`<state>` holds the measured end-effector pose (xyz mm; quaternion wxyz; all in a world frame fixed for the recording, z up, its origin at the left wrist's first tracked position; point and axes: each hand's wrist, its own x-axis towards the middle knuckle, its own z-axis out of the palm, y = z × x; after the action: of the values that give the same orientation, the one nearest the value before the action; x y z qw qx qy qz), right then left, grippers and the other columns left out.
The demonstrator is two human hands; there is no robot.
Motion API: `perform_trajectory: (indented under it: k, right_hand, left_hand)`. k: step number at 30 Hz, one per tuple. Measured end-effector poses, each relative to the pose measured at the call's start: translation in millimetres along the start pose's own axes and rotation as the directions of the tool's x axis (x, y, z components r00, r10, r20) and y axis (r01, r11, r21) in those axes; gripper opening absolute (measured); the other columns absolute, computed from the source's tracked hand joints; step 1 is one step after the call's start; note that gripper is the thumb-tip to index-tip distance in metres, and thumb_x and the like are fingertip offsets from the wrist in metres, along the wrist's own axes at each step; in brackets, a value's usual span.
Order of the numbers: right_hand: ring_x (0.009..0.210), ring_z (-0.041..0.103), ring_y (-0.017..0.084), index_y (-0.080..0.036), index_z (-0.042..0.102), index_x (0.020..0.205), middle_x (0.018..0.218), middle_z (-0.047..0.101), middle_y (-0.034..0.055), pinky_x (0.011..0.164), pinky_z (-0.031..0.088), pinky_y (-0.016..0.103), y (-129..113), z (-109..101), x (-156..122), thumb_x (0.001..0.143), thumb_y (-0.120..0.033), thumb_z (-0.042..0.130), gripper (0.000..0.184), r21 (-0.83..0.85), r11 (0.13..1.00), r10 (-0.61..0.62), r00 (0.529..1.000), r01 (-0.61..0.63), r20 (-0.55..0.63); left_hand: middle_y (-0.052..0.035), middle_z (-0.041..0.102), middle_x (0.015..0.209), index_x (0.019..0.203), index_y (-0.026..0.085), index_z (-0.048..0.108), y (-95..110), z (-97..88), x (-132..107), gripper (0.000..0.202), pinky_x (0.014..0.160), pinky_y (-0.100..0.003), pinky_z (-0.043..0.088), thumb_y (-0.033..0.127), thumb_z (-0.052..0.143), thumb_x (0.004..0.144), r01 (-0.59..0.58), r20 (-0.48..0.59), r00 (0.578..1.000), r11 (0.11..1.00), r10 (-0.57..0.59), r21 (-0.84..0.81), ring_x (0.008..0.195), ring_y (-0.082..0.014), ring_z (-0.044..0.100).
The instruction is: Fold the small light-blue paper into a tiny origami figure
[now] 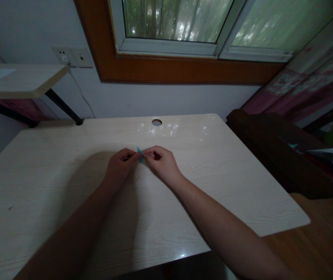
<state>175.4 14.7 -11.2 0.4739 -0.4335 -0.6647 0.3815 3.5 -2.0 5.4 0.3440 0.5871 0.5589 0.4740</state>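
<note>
A small teal piece [140,154], thin and pointed at its upper end, is held up between my two hands over the middle of the desk. It looks like folded paper, but it is too small to be sure. My left hand [121,162] pinches it from the left between thumb and forefinger. From the other side, the thumb and fingertips of my right hand [162,160] close on its right face. The fingertips hide part of the piece. Both hands are just above the pale wood-grain desk [96,225].
A raised shelf [23,95] on black legs stands at the back left. Behind it, a white cord [80,90] hangs from a wall socket [72,57]. A round cable hole [156,122] is near the desk's back edge. Dark wooden furniture [271,151] stands to the right.
</note>
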Motion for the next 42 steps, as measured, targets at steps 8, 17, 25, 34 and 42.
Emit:
perform_trajectory:
  k: [8,17,25,34,42]
  right_hand:
    - [0.072,0.057,0.014,-0.020,0.071,0.091,0.079,0.061,0.0018,0.067,0.047,0.025,-8.3,-6.4,-0.4,0.085,-0.017,0.066,0.009,-0.231,0.934,-0.269,0.962,0.272,0.045]
    - [0.081,0.060,0.015,-0.020,0.069,0.095,0.088,0.064,0.0047,0.071,0.050,0.026,-7.7,-9.1,-1.2,0.091,-0.020,0.061,0.009,-0.249,0.869,-0.417,0.903,0.428,0.098]
    - [0.082,0.061,0.016,-0.020,0.069,0.096,0.090,0.064,0.0054,0.073,0.051,0.027,-3.8,-10.6,0.1,0.092,-0.021,0.060,0.011,-0.308,0.819,-0.468,0.874,0.484,0.130]
    - [0.085,0.061,0.016,-0.020,0.069,0.096,0.092,0.065,0.0062,0.076,0.052,0.028,-2.4,-12.5,2.0,0.091,-0.018,0.060,0.010,-0.274,0.833,-0.458,0.877,0.481,0.146]
    - [0.086,0.063,0.016,-0.022,0.071,0.105,0.094,0.067,0.0056,0.077,0.054,0.029,-8.6,-10.7,-0.7,0.092,-0.023,0.063,0.015,-0.150,0.901,-0.394,0.913,0.407,0.107]
  left_hand:
    - [0.0012,0.066,0.064,0.072,0.017,0.067,3.3,3.2,-2.0,0.013,0.065,-0.025,0.050,0.030,0.070,0.075,0.182,0.116,0.980,0.966,-0.162,-0.182,0.063,-0.0145,0.063]
    - [0.0000,0.067,0.068,0.072,0.016,0.069,-9.0,5.6,-1.3,0.015,0.066,-0.024,0.052,0.029,0.075,0.072,0.259,0.155,0.965,0.847,-0.210,-0.464,0.063,-0.0125,0.063]
    - [-0.0007,0.069,0.069,0.071,0.016,0.070,-10.3,6.4,-0.9,0.014,0.066,-0.024,0.053,0.029,0.077,0.071,0.289,0.187,0.957,0.797,-0.222,-0.531,0.062,-0.0125,0.063]
    - [-0.0017,0.070,0.074,0.080,0.016,0.068,-5.7,6.3,-2.3,0.017,0.070,-0.028,0.055,0.032,0.073,0.075,0.257,0.182,0.964,0.837,-0.191,-0.482,0.068,-0.0145,0.066]
    - [-0.0002,0.069,0.070,0.077,0.017,0.066,-7.1,6.4,-2.0,0.017,0.071,-0.030,0.056,0.031,0.073,0.073,0.259,0.162,0.966,0.816,-0.203,-0.518,0.065,-0.0148,0.067]
